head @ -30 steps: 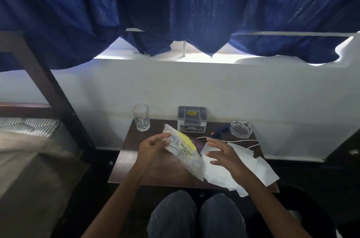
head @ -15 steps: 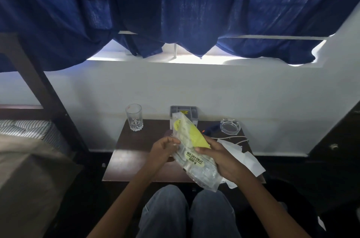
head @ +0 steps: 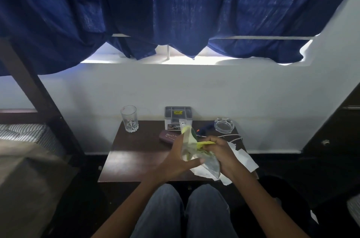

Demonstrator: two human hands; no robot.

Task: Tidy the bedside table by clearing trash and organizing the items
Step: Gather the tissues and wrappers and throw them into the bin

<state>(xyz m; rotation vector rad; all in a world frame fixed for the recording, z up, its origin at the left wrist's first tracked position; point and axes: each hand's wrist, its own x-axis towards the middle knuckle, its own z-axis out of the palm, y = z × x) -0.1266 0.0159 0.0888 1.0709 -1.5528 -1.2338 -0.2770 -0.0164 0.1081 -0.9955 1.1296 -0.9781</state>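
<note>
A clear plastic packet with a yellow label (head: 190,141) is crumpled between both hands above the dark wooden bedside table (head: 136,159). My left hand (head: 176,161) grips its left side, thumb stretched under it. My right hand (head: 219,152) has its fingers curled round the packet's right part. White paper sheets (head: 243,157) lie under my right hand at the table's right edge. At the back stand a drinking glass (head: 129,119), a small grey box (head: 177,118) and a glass ashtray (head: 224,125). A dark maroon case (head: 168,137) lies behind my left hand.
A white cable (head: 231,136) runs beside the ashtray, and a dark blue object with an orange tip (head: 204,130) lies near the box. A bed with striped bedding (head: 21,132) and a dark bedpost (head: 39,91) is on the left. Blue curtains (head: 175,4) hang overhead. My knees (head: 185,208) are under the table's front edge.
The packet has gone from flat and held up between both hands to folded and crumpled. My right hand closed round it. The maroon case is now uncovered.
</note>
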